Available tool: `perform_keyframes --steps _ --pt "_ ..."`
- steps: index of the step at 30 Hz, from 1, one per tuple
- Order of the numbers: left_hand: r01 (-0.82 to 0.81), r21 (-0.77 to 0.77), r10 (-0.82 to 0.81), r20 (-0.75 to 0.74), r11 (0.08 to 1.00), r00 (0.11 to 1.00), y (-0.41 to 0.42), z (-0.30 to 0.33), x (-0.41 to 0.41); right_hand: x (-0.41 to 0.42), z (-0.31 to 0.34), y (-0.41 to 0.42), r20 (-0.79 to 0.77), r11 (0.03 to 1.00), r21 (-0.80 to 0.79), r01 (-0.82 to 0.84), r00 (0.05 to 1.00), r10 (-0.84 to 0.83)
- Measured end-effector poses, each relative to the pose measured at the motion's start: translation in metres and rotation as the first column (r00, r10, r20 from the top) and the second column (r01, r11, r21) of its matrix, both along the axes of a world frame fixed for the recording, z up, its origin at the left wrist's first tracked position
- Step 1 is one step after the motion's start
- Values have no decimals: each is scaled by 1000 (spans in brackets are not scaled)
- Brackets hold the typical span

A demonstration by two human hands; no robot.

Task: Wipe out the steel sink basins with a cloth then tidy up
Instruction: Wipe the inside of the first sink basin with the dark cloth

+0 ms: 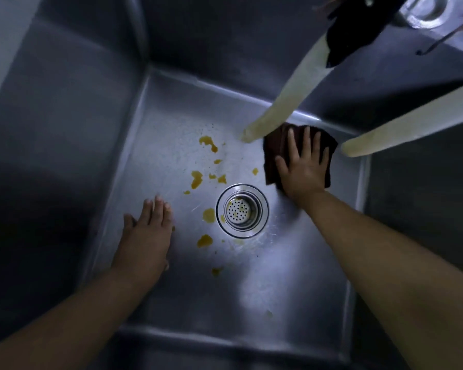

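Looks like a kitchen, maybe a commercial or utility one, going by the deep square stainless steel sink basin (64,129) with tall straight walls and sharp folded corners. There's a round perforated metal drain strainer (242,210) in the floor of it, and yellowish-orange splotches of sauce or food residue (197,179) scattered around it, which says dishwashing spot to me. At the top right edge there's a shiny round steel fitting (428,9) on the rim. Lighting is dim and bluish.
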State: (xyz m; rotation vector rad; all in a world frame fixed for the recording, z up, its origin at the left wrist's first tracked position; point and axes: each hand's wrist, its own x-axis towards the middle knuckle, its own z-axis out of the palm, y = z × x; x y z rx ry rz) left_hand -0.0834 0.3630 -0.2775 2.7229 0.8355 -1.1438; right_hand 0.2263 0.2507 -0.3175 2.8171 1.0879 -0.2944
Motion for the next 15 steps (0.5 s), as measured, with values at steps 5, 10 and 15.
perform_keyframes --steps 5,10,15 --pt "8 -25 -9 -46 1000 999 2 6 5 -22 -8 54 22 993 9 121 992 -121" --pt "-6 -40 4 -53 999 999 1 11 6 -108 -7 83 -22 996 79 -33 999 35" --pt "-48 -58 46 -32 997 998 1 9 3 -148 -9 108 -59 950 128 -285 954 294"
